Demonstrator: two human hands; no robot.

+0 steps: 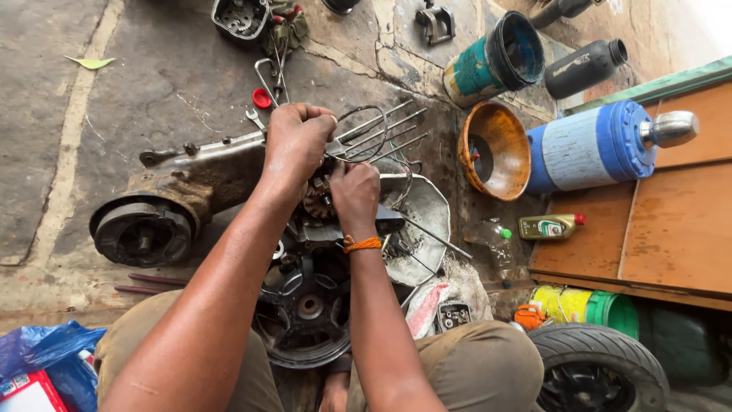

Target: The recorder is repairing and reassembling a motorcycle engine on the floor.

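Over engine (229, 179): left hand (296, 141) fisted round wires (374, 133); right hand (354, 194) pinching below, clutter close.

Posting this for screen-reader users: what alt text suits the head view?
Seen from above, a person's left hand and right hand work on a greasy scooter engine lying on a stained concrete floor, amid tools, a blue jug and a tyre.

Blue-and-white jug (591, 147), orange bowl (496, 151) (rust-stained inside), orange wrist thread (361, 244), red cap (261, 98).
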